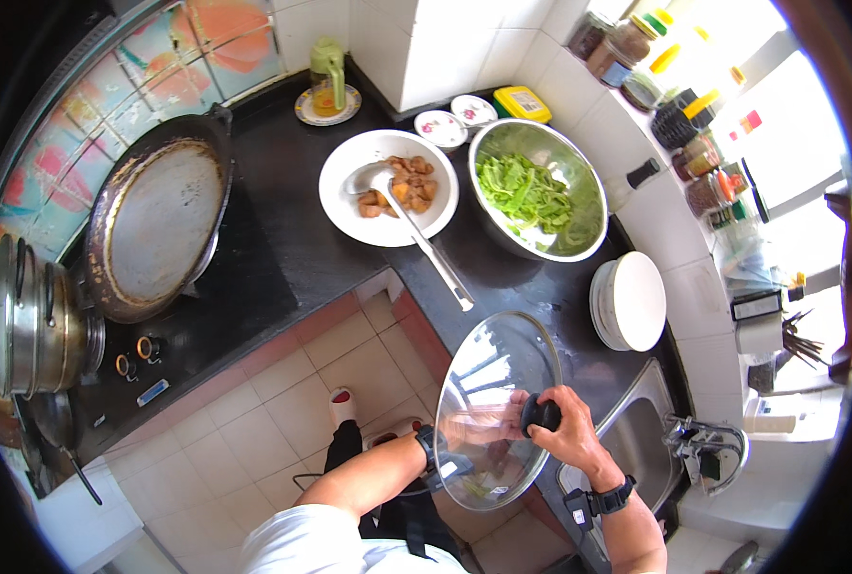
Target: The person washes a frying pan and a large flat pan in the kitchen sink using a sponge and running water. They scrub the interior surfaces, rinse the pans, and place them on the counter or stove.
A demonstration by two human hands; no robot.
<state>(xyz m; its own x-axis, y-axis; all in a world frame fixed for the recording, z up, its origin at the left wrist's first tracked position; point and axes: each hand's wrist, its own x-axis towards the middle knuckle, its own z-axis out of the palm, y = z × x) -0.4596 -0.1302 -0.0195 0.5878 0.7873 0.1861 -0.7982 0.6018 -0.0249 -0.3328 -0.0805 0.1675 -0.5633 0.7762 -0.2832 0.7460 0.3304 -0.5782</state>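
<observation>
My right hand [566, 427] grips the black knob of a glass pot lid [501, 359], which is tilted over the counter's edge near the sink. Behind the clear glass my left hand [501, 423] shows only through reflections; whether it touches the lid or holds anything cannot be made out. Beyond the lid, a steel ladle [426, 244] rests in a white bowl [336, 208] with browned chunks of food. To the right of that bowl stands a steel basin [598, 215] holding chopped green leaves [523, 194].
A large wok [164, 215] sits on the stove at left, beside a steel steamer pot [28, 323]. Stacked white plates [637, 301] stand between the basin and the sink [634, 438]. An oil jug [325, 79], small dishes [440, 129] and a yellow box [523, 104] line the back.
</observation>
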